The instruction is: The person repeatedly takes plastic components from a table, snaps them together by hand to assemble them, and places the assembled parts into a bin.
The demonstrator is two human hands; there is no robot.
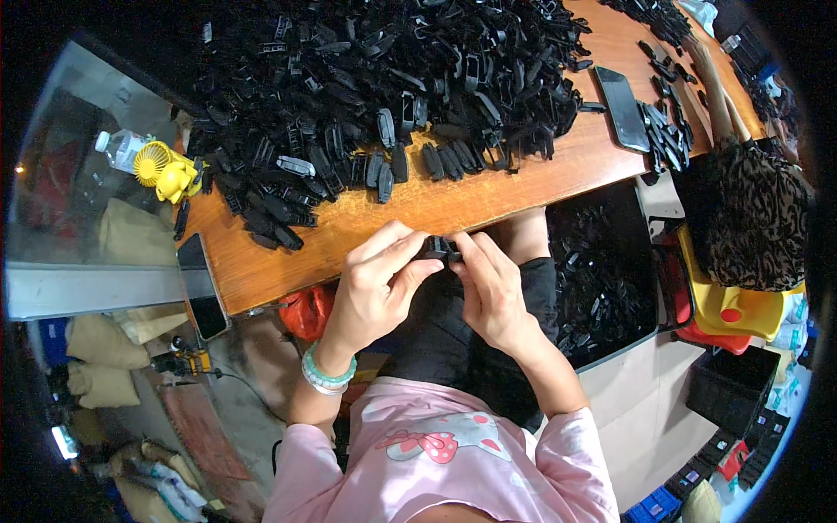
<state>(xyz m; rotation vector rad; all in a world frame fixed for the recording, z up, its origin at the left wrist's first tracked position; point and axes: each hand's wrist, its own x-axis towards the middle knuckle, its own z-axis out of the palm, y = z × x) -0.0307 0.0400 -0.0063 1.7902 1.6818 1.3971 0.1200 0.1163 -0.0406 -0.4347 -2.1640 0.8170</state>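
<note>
In front of my lap, just off the table's near edge, a small black plastic part [438, 251] is pinched between both hands. My left hand [377, 281] holds its left end with thumb and forefinger. My right hand [491, 292] grips the right end the same way. The fingertips cover much of the part, so its exact shape is hidden. Beyond the hands, a large heap of similar black plastic pieces [384, 78] covers the wooden table [349, 228]; some look like oblong caps, others like open frames.
A phone [202, 288] lies at the table's left edge, near a yellow fan [166, 170] and a clear bottle [120, 150]. Another phone [621, 109] lies at right. A black bin of pieces [602, 279] stands below the table. Another person's arm [717, 91] reaches over the far right.
</note>
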